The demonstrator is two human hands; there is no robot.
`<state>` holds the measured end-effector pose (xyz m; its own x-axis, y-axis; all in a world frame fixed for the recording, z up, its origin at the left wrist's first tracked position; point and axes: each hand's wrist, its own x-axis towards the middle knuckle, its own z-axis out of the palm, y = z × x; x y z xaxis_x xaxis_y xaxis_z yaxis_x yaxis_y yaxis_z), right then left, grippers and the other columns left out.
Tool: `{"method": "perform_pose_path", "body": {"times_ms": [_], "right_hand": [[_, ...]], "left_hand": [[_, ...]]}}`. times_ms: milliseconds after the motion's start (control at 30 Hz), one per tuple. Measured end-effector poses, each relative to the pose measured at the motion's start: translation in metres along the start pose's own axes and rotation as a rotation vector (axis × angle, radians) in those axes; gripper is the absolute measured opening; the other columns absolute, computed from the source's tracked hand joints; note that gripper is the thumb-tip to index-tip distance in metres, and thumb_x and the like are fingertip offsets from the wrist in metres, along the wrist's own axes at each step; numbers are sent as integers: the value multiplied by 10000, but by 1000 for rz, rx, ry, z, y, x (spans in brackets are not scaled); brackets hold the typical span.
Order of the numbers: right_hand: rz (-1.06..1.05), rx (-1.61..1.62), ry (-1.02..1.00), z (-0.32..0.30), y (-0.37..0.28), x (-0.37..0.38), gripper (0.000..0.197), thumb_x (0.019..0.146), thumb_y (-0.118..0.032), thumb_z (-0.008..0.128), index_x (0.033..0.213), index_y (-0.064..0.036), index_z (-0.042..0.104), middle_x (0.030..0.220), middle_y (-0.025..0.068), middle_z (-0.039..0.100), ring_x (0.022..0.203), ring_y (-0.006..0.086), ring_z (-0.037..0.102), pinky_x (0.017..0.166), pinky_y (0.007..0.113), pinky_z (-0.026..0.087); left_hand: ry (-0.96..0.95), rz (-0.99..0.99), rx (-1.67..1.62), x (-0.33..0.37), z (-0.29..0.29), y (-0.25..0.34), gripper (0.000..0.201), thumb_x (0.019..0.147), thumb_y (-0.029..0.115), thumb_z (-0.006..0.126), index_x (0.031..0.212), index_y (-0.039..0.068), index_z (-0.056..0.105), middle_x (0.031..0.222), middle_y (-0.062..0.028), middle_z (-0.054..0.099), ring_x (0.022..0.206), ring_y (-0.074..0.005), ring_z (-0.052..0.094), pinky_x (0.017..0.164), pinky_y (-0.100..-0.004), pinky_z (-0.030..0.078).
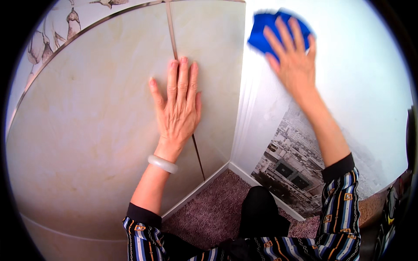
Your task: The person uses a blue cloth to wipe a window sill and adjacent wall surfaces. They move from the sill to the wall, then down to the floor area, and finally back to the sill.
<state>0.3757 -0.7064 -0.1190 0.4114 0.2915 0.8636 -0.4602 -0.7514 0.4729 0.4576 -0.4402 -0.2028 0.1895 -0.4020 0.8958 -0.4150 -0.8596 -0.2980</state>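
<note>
My left hand point(177, 106) lies flat on a beige marbled wall panel point(100, 117), fingers stretched upward across a thin metallic strip point(171, 30). It holds nothing, and a pale bangle point(163, 164) circles its wrist. Up at the right, my right hand point(296, 65) holds a blue cloth point(263, 32) under its spread fingers against the bright white wall point(348, 69). The cloth's edges stick out around the fingers and look slightly blurred.
Panel and white wall meet in a corner, with white baseboard point(246, 175) below. A grey city picture point(291, 161) covers the lower right wall. Purple-brown carpet point(204, 209) lies beneath, near my dark-clothed knee point(261, 209). Flower-patterned wall point(52, 39) shows upper left.
</note>
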Motion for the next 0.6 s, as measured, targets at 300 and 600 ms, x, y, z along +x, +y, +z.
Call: {"method": "perform_pose_path", "body": {"times_ms": [300,600], "right_hand": [[-308,68,-383,0,-52,-108,659,886,-297,617,1496,-164,406,1601,48,287,1511,290,136,1203,494,146],[4,6,13,-40,42,-10,614,868,-356,669,1441,-267,464,1539,17,380,1465,233,258,1140,541,239]], "left_hand": [[-327,-206,-1064,-37,17,110,824,842,62,602,1534,-21,162,1569,-288,198,1462,-407,226,1189,-451,231],[-595,-477,-1531,-24,18,171,1002,833,177,650,1538,-48,-25,1597,-295,94,1496,-386,119,1194,-387,195]]}}
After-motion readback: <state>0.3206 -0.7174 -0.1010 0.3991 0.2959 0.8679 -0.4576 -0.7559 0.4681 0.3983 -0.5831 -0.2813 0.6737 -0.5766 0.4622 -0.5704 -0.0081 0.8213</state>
